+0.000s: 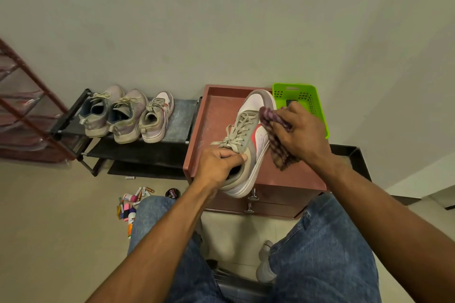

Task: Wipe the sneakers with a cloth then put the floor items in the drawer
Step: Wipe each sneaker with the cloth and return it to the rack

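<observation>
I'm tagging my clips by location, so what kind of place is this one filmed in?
Probably a home entryway or shoe corner. A shoe rack holds three sneakers, a low drawer cabinet stands beside it against a plain wall, and shoe-care tubes lie on the tiled floor.

Both forearms reached toward twelve o'clock; the left hand (216,165), fingers curled, gripped a sneaker's (248,145) heel collar, while the right hand (299,134) at two o'clock clutched a checked cloth (275,141).
</observation>
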